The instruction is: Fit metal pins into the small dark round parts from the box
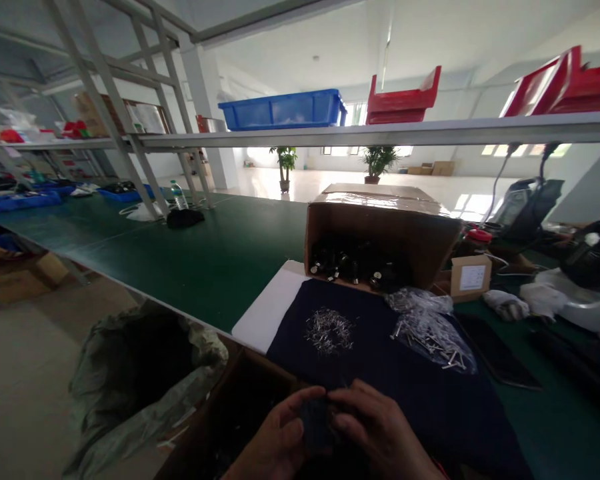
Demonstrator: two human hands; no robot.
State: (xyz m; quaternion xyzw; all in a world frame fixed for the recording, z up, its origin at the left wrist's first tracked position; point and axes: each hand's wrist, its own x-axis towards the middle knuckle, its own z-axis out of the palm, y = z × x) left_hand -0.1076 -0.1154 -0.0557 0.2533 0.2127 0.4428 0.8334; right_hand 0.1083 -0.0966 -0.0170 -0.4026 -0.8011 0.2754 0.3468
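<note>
Green bench matting [220,267] carries a dark cloth [420,387] at its near edge, where the left hand [275,443] and right hand [380,433] curl shut together on a small dark part [316,419]. Beyond lies a heap of metal pins [329,330], a plastic bag [430,327] of more to its right, and a cardboard box [380,230] farther off. Holding the part low over the cloth seems wise, lest pins scatter.

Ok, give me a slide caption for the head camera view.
The left hand and right hand hold a small dark part over a cloth strewn with pins, by an open carton.
</note>
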